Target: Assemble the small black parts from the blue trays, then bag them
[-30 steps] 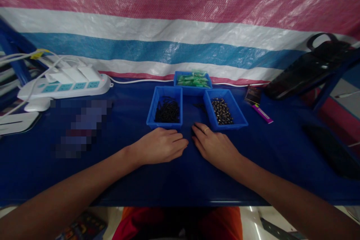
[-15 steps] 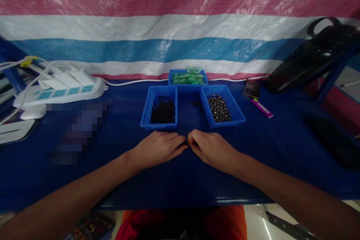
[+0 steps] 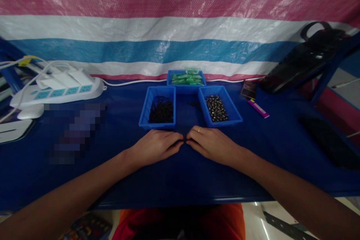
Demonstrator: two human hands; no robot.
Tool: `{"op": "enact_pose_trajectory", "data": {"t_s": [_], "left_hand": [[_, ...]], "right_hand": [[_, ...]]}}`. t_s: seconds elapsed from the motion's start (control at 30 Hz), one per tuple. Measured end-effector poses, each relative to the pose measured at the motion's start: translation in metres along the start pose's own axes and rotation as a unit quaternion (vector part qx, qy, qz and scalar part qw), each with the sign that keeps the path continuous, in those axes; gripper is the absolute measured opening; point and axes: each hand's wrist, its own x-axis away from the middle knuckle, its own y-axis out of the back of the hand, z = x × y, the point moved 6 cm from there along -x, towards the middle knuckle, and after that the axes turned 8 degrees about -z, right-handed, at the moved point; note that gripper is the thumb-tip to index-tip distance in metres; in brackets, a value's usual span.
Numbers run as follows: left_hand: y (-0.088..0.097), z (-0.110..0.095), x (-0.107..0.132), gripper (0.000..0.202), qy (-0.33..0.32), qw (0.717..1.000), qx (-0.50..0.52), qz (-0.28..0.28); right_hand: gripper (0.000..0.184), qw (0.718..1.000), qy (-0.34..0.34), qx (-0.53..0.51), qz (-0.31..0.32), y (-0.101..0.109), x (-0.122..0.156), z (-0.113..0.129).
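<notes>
My left hand (image 3: 157, 144) and my right hand (image 3: 213, 144) meet over the blue table just in front of the bins, fingertips almost touching. Both are closed in a pinch. A tiny dark thing (image 3: 184, 140) shows between the fingertips, too small to name. A ring sits on a finger of my right hand. Beyond my left hand is a blue bin (image 3: 143, 117) of thin black pieces (image 3: 161, 110). Past my right hand stands another blue bin (image 3: 235, 114) holding small shiny metal parts (image 3: 216, 108). Some dark pieces (image 3: 194, 104) lie between the two bins.
A third blue bin (image 3: 186, 88) with green packets (image 3: 187, 78) stands behind. To the left are a white power strip (image 3: 59, 92) with plugs and a blurred-out object (image 3: 80, 131). On the right are a purple lighter (image 3: 258, 108), a black bottle (image 3: 303, 62) and a dark flat object (image 3: 329, 140).
My right hand has rolled slightly, so the ring now shows. Both hands stay fingertip to fingertip. The whole view has shifted a little.
</notes>
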Motion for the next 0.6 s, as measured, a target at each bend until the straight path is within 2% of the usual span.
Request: {"op": "enact_pose_trajectory", "data": {"t_s": [0.3,0.6], "left_hand": [[0.0018,0.0016,-0.0007,0.014,0.021,1.000,-0.005,0.002],[0.0002,0.0009,-0.0015,0.014,0.025,0.999,-0.008,0.018]], "right_hand": [[0.012,1.000,-0.003,-0.017,-0.008,0.0012,0.0013,0.0013],[0.027,0.998,0.031,-0.002,-0.053,0.0055,0.0027,0.0051]]}}
